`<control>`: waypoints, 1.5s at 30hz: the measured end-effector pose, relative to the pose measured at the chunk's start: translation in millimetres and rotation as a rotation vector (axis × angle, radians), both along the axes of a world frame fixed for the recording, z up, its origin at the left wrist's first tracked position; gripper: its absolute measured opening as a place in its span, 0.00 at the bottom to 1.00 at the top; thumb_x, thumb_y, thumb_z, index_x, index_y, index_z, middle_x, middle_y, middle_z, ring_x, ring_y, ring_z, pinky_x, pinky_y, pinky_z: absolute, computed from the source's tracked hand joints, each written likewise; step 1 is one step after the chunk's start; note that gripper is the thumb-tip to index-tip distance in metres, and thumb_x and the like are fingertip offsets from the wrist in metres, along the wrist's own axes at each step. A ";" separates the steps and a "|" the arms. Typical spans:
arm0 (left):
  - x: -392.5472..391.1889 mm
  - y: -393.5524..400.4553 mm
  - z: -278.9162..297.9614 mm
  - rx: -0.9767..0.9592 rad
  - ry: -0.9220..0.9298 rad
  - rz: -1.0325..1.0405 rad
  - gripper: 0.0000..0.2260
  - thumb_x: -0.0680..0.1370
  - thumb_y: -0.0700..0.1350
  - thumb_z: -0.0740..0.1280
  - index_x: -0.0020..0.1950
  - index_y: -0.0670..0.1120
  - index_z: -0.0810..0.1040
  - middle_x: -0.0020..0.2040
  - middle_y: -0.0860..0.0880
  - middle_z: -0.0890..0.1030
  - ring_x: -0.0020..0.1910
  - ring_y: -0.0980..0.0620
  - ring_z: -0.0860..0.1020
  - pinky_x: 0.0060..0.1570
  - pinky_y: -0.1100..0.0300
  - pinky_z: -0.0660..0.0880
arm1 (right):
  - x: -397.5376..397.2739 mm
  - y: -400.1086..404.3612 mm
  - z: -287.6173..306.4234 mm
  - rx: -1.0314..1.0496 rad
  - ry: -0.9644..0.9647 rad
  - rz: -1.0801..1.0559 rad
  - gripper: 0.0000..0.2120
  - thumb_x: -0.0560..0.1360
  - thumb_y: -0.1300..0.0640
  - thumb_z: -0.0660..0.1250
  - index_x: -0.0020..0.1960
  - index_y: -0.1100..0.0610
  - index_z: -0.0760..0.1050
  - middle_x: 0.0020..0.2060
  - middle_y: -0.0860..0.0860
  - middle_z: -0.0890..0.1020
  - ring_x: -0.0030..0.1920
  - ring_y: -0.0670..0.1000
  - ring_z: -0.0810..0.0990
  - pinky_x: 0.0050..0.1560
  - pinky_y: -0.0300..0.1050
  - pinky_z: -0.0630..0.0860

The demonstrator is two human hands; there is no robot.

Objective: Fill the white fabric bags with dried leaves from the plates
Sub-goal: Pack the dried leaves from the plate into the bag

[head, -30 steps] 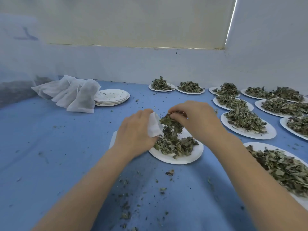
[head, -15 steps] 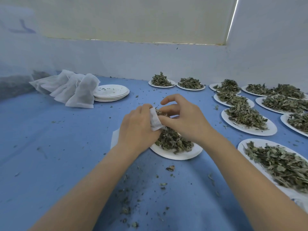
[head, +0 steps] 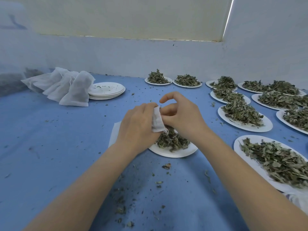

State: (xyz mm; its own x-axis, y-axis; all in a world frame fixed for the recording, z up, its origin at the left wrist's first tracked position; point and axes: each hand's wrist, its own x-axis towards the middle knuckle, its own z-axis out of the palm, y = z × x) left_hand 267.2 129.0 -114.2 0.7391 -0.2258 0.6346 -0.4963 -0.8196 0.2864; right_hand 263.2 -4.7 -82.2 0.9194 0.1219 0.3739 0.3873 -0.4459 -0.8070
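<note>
Blue cloth-covered tabletop (head: 50, 147) lying under both hands, left hand (head: 138, 129) gripping small white fabric bag (head: 157, 121) above round white plate (head: 175, 153) of dried green leaves (head: 173, 140), right hand (head: 181, 117) pinching bag's mouth with curled fingers.

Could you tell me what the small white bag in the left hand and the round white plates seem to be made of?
Small white bag: thin matte non-woven or gauze-like fabric, soft and crumpling. Round white plates: probably paper or thin plastic, judging by thin matte rims.
</note>
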 end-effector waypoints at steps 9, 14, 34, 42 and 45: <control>4.3 3.9 1.5 -0.097 0.072 0.057 0.24 0.71 0.49 0.70 0.64 0.44 0.71 0.58 0.47 0.77 0.55 0.47 0.73 0.45 0.62 0.60 | -0.7 -8.6 7.8 0.025 0.027 0.041 0.14 0.67 0.59 0.74 0.46 0.46 0.74 0.42 0.44 0.83 0.40 0.43 0.82 0.43 0.34 0.77; 3.7 0.2 0.1 -0.075 0.064 0.015 0.23 0.70 0.50 0.71 0.62 0.44 0.71 0.55 0.49 0.77 0.52 0.49 0.73 0.40 0.65 0.57 | -1.7 1.5 1.9 -0.044 0.032 0.054 0.14 0.70 0.65 0.69 0.48 0.48 0.73 0.41 0.46 0.84 0.42 0.45 0.82 0.45 0.42 0.79; 10.7 21.3 2.7 -0.003 0.100 0.099 0.19 0.69 0.45 0.70 0.58 0.45 0.73 0.52 0.48 0.77 0.50 0.46 0.73 0.43 0.59 0.60 | -0.7 -10.9 4.0 -0.899 0.152 0.019 0.14 0.69 0.47 0.71 0.54 0.46 0.80 0.42 0.45 0.79 0.46 0.47 0.76 0.42 0.40 0.74; 11.3 23.0 -0.3 0.015 0.110 0.099 0.17 0.69 0.44 0.68 0.56 0.45 0.73 0.48 0.48 0.77 0.46 0.45 0.74 0.42 0.58 0.61 | 2.9 -30.8 20.6 -0.748 0.068 -0.042 0.08 0.75 0.54 0.67 0.52 0.49 0.82 0.43 0.46 0.82 0.46 0.46 0.78 0.43 0.35 0.70; 11.0 22.4 -1.2 0.010 0.119 0.065 0.18 0.69 0.45 0.69 0.58 0.46 0.73 0.50 0.48 0.77 0.47 0.45 0.74 0.43 0.58 0.63 | 1.2 -39.1 28.7 -0.535 0.033 -0.058 0.06 0.75 0.56 0.67 0.49 0.49 0.81 0.37 0.40 0.80 0.38 0.45 0.80 0.39 0.29 0.70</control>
State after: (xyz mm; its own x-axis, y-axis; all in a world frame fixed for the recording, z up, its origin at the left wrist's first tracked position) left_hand 278.2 151.4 -115.5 0.8224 -0.1803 0.5396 -0.4046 -0.8522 0.3319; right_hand 264.4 -43.8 -53.4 0.9405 0.2362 0.2441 0.3280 -0.8181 -0.4724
